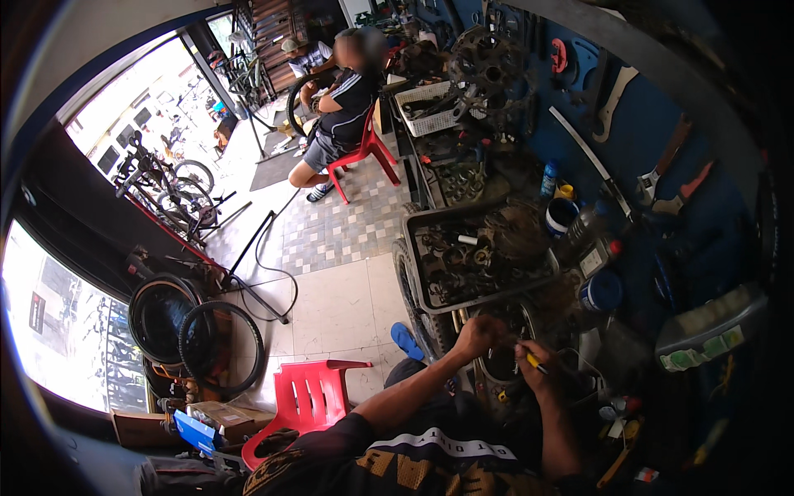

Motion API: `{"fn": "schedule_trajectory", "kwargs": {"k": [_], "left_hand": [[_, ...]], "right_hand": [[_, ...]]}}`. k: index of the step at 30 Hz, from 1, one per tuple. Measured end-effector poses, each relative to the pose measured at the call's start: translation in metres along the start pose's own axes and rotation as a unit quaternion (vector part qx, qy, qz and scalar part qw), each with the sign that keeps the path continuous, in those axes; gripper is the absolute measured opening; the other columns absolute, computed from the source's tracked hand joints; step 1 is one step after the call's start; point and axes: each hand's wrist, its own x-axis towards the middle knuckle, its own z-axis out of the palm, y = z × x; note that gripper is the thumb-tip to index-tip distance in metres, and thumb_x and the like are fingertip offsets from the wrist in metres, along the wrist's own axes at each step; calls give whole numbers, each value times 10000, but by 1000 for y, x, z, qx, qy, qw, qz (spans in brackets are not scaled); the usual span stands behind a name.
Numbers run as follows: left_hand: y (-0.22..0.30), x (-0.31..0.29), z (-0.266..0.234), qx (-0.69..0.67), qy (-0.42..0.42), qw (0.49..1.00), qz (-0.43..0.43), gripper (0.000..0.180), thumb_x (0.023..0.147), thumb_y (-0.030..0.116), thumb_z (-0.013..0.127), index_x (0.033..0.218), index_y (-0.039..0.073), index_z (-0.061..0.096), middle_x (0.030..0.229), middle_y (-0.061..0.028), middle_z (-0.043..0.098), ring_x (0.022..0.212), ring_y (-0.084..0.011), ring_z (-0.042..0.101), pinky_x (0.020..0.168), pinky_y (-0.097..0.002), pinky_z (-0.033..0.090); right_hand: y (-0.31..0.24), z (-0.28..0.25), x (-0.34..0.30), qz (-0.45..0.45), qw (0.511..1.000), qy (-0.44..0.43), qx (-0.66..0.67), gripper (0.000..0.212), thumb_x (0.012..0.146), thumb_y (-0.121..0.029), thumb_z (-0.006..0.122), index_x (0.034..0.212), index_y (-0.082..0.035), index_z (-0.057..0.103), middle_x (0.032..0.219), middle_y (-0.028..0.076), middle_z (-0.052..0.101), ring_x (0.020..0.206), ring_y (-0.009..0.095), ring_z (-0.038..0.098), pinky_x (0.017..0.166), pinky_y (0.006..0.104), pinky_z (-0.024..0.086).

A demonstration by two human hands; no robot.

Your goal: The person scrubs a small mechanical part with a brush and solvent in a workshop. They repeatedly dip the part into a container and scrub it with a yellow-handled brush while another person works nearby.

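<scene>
Both my hands are close together over the cluttered bench, in front of a dark tray. My left hand [483, 336] is closed, its fingertips blurred and dim, and what they pinch is too small to make out. Just to its right, my right hand [536, 374] grips a slim tool with a yellow handle [534, 360]; its working end points toward the left hand and cannot be told clearly. Beneath the hands lies a round dark metal part [499, 364], partly covered by them.
Beyond my hands stands a black tray [423, 291] full of greasy bicycle parts. Blue tubs [601, 291] and a jug [711, 326] line the right. A red chair [308, 395] is at my left. Farther off, a person sits on another red chair [370, 154] near a wheel [294, 106].
</scene>
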Motion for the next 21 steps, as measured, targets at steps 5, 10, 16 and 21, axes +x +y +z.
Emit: {"fn": "schedule_trajectory", "kwargs": {"k": [5, 10, 16, 21], "left_hand": [[-21, 5, -3, -103, 31, 994, -11, 322, 1002, 72, 573, 1295, 19, 695, 990, -99, 768, 810, -171, 751, 763, -331, 599], [-22, 0, 5, 60, 52, 996, 26, 316, 997, 155, 691, 1298, 59, 687, 980, -78, 754, 866, -131, 706, 757, -313, 567], [-1, -7, -2, 29, 82, 996, 18, 424, 972, 99, 689, 1386, 55, 604, 1014, -102, 789, 894, -140, 753, 789, -315, 588], [9, -14, -6, 6, 82, 995, 62, 381, 977, 136, 698, 1341, 56, 619, 941, -104, 775, 858, -182, 745, 763, -339, 572]], "right_hand": [[10, 24, 0, -65, 997, 3, -29, 180, 963, -204, 756, 1013, -31, 741, 860, 188, 721, 831, 424, 713, 700, 459, 558], [11, 33, 9, 36, 987, 77, 139, 243, 1051, -244, 682, 1077, -11, 744, 886, 118, 745, 817, 176, 712, 716, 336, 549], [22, 49, 18, 33, 985, 109, 133, 277, 1056, -275, 676, 1096, -10, 745, 843, 86, 717, 793, 172, 678, 728, 326, 541], [37, 61, 16, 31, 980, 125, 155, 261, 1043, -263, 683, 1043, -8, 738, 835, 123, 728, 796, 220, 710, 727, 362, 546]]}}
